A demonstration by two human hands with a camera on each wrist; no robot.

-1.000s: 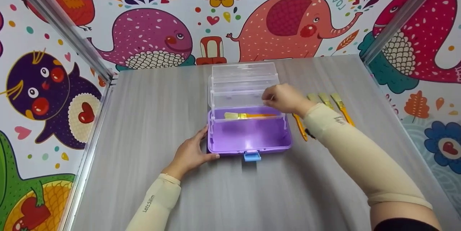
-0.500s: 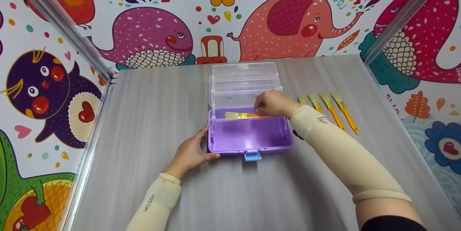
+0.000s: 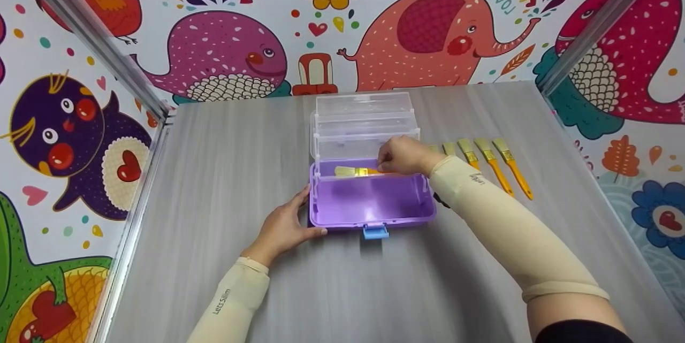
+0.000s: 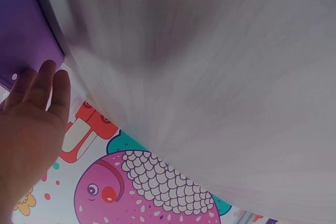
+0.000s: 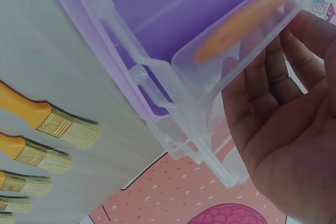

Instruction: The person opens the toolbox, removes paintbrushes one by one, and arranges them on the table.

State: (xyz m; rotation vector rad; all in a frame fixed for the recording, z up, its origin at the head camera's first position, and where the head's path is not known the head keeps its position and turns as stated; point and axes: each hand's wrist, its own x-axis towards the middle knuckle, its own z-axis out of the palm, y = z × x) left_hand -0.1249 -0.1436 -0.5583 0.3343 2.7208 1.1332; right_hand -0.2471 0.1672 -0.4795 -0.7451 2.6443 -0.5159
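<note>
A purple storage box (image 3: pixel 369 201) with raised clear tiers (image 3: pixel 364 124) stands open on the table. In its lowest clear tray lies a paintbrush (image 3: pixel 348 172), bristles to the left. My right hand (image 3: pixel 404 154) reaches over the tray's right half and pinches the orange handle; its fingertips are partly hidden in the head view. In the right wrist view the orange handle (image 5: pixel 231 32) shows through the tray wall, beside my fingers. My left hand (image 3: pixel 283 229) rests against the box's left front corner, fingers extended along its side (image 4: pixel 31 40).
Several paintbrushes with orange handles (image 3: pixel 516 174) lie in a row on the table right of the box, partly hidden by my right forearm. A blue latch (image 3: pixel 375 232) sticks out at the box's front. Patterned walls (image 3: pixel 417 38) bound the table at the back and sides.
My right hand has moved left and slightly down from beside the tray's right end onto the paintbrush handle, then stayed there. The left hand and the box have not moved.
</note>
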